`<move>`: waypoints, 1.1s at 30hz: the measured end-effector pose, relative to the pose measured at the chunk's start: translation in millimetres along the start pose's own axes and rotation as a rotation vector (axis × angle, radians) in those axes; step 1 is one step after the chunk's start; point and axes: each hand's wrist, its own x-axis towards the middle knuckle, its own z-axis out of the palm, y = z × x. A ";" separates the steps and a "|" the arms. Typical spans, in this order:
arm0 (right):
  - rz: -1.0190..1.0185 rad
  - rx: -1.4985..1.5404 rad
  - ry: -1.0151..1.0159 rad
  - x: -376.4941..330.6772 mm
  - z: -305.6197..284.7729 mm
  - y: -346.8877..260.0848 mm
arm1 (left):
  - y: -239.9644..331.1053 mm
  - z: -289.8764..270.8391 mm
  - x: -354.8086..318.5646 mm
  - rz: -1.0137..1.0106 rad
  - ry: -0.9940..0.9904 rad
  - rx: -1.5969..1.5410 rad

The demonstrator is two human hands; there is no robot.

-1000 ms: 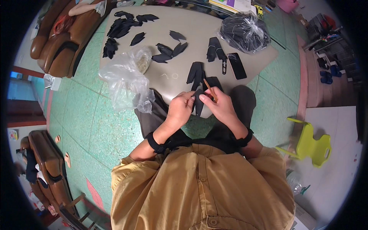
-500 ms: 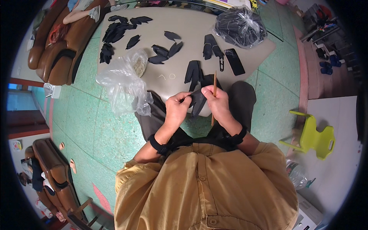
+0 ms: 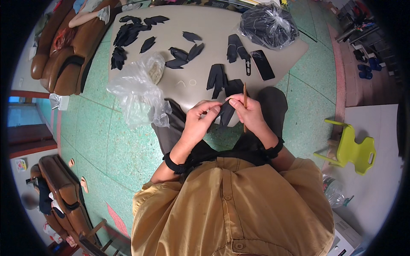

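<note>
The left hand (image 3: 200, 121) and right hand (image 3: 248, 113) are pinching a black fabric piece (image 3: 226, 113) between them, the right also clasping a brown stick (image 3: 245, 104). The piece is hanging over the table's (image 3: 179, 30) near end, a smartphone (image 3: 262, 65) lying beyond.

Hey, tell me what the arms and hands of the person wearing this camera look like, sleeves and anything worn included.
The left hand and right hand are bare, without gloves. A dark left wristband and a similar right wristband circle the wrists. The tan shirt's loose sleeves leave both forearms uncovered.
</note>
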 end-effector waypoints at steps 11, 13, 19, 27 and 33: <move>-0.039 0.043 -0.041 0.1 3.9 4.5 | -1.7 -3.1 -0.4 0.168 0.022 0.232; -0.041 0.044 -0.041 -0.3 4.9 4.0 | -3.0 -2.9 -0.5 0.196 0.036 0.258; 0.019 0.021 -0.046 -2.7 8.3 0.2 | -1.3 -1.8 -1.5 0.322 0.086 0.462; -0.129 -0.082 -0.031 -2.7 5.4 -7.5 | 5.2 -7.0 -0.8 0.305 0.033 0.309; -0.054 0.038 -0.070 -0.4 1.8 -3.8 | 1.2 -13.1 -1.0 0.180 -0.017 0.203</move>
